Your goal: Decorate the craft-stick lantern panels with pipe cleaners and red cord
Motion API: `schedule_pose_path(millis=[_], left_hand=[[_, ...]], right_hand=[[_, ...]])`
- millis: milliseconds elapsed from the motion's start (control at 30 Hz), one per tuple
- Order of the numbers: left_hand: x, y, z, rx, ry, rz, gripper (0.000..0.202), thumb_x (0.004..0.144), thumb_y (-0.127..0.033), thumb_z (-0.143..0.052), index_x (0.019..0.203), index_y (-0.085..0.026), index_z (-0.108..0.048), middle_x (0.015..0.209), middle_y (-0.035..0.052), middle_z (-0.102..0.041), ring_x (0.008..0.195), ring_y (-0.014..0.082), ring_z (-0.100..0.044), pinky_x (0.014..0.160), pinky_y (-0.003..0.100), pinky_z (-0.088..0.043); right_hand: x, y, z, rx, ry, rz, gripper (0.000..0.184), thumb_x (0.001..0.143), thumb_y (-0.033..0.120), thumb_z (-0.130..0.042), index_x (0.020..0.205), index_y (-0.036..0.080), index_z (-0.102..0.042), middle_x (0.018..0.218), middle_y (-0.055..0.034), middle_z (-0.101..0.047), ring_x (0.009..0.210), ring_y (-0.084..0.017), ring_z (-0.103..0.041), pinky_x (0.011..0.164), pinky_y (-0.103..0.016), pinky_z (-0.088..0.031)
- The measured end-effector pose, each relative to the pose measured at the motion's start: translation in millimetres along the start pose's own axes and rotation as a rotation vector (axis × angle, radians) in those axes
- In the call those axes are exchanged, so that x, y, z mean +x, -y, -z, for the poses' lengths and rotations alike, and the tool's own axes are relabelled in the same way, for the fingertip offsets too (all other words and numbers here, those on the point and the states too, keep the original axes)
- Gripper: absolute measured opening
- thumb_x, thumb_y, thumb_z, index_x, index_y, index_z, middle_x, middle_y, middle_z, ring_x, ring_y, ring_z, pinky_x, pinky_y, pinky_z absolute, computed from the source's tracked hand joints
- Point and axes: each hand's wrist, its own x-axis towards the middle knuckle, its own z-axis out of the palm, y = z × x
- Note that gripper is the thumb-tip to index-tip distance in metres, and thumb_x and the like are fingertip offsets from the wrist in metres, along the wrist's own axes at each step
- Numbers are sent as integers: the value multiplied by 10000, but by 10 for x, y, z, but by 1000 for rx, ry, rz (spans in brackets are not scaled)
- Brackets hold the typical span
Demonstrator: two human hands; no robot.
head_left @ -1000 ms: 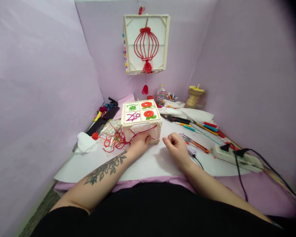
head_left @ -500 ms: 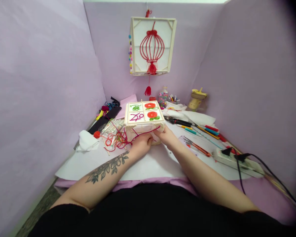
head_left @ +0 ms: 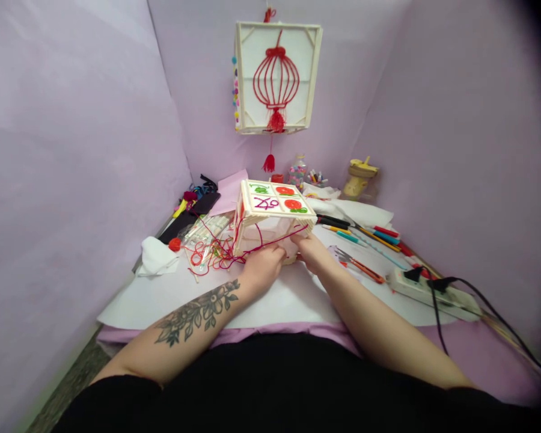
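Up front, both hands close on a small box-shaped lantern frame of pale wooden sticks and white paper panels [head_left: 270, 219], which stands tilted on the white paper-covered surface [head_left: 293, 297]. The left hand [head_left: 262, 266] curls its fingers around the frame's lower near edge, and the right hand [head_left: 312, 251] grips the lower right corner just beside it. The frame's top panel is split into four squares carrying yarn figures: green and red flower shapes and purple loops that spell nothing readable. A tangle of red yarn [head_left: 210, 255] trails from the frame to the left. Above, a larger square paper lantern with a red yarn lantern drawing [head_left: 277, 71] hangs against the lilac wall. To the right lie coloured pens [head_left: 379, 236], orange-handled scissors [head_left: 358, 264] and a white power strip [head_left: 433, 293]. No lettering or brand mark is legible anywhere.
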Motion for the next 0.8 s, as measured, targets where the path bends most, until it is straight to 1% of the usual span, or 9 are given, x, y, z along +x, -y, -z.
schedule_pose_path(millis=[100, 200, 333, 433, 500, 567, 633, 733, 800], left_hand=[[-22, -48, -3, 24, 11, -55, 221, 943, -216, -424, 996, -174, -634, 1008, 81, -666, 930, 218, -623, 840, 325, -482], [-33, -76, 6, 47, 5, -88, 223, 947, -208, -417, 1012, -174, -627, 1019, 80, -666, 951, 218, -615, 860, 330, -481], [-32, -71, 35, 99, -34, -121, 216, 947, -201, -418, 1013, -172, -621, 1006, 79, -666, 908, 213, -620, 813, 325, -497], [-29, -45, 70, 135, -99, -178, 211, 950, -198, -418, 999, -165, -621, 988, 77, -669, 896, 210, -626, 806, 328, -503], [-39, -26, 98, 159, -179, -241, 202, 947, -181, -425, 992, -158, -620, 985, 75, -674, 905, 207, -633, 806, 329, -508], [-66, -10, 130, 185, -293, -317, 191, 935, -159, -441, 1008, -153, -618, 1001, 74, -681, 920, 207, -640, 795, 327, -514], [-104, -4, 166, 203, -424, -392, 204, 923, -146, -458, 1062, -150, -608, 1040, 79, -686, 943, 202, -648, 797, 321, -518], [-160, -10, 230, 212, -578, -489, 251, 917, -140, -473, 1143, -165, -581, 1076, 83, -694, 969, 180, -660, 827, 304, -517], [-192, -21, 284, 227, -661, -545, 258, 908, -145, -509, 1154, -181, -575, 1069, 73, -706, 963, 168, -667, 826, 291, -515]], right_hand=[[-8, 28, -1, 114, 4, -170, 252, 730, 256, -511, 949, 206, -627, 820, -76, -720, 701, -247, -679, 549, -365, -564], [-16, 42, -15, 210, -5, -250, 269, 710, 241, -497, 951, 205, -609, 827, -76, -725, 694, -251, -683, 512, -345, -551], [-36, 62, -55, 318, -21, -293, 316, 699, 255, -515, 998, 185, -589, 838, -91, -728, 711, -267, -688, 556, -374, -565], [-57, 97, -85, 376, -21, -287, 378, 701, 270, -525, 1063, 174, -568, 902, -105, -728, 782, -275, -696, 629, -399, -576], [-78, 134, -98, 417, -12, -271, 416, 705, 296, -532, 1101, 171, -550, 966, -116, -721, 845, -282, -695, 653, -402, -577], [-109, 184, -104, 467, 1, -234, 459, 712, 343, -542, 1139, 176, -529, 1046, -122, -705, 902, -287, -688, 656, -396, -576], [-150, 249, -108, 515, 4, -184, 518, 713, 388, -558, 1188, 188, -502, 1139, -122, -675, 943, -289, -680, 654, -387, -576], [-226, 381, -121, 558, -42, -98, 601, 712, 407, -564, 1268, 204, -455, 1255, -117, -619, 1004, -289, -662, 666, -382, -577], [-285, 480, -140, 552, -82, -32, 617, 726, 396, -543, 1306, 219, -431, 1297, -104, -593, 1053, -283, -645, 691, -378, -578]])
